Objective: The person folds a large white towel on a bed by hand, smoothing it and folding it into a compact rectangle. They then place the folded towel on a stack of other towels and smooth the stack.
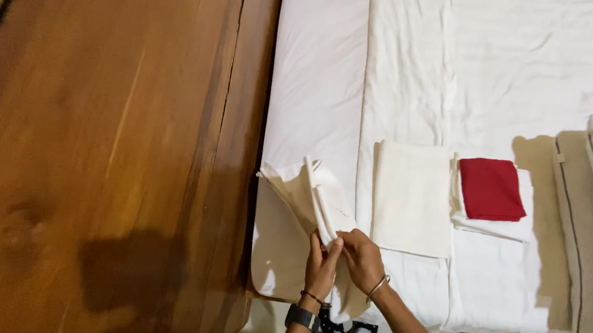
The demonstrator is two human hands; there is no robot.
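Both hands were closed on the cream cloth (300, 208), left hand (320, 265) and right hand (361, 256) pinching its folded edge together over the bed (512, 44) beside the wooden headboard (113, 167), with a folded cream towel (412, 196) and red cloth (490, 188) lying just right.

Lighting is warm and moderately bright, arriving from behind the wearer. A dark shadow falls on the wooden panel (100, 182). The white bed sheet (512, 44) is near overexposure, with faint creases visible. Overall sharpness is soft; the panel shows slight motion blur.
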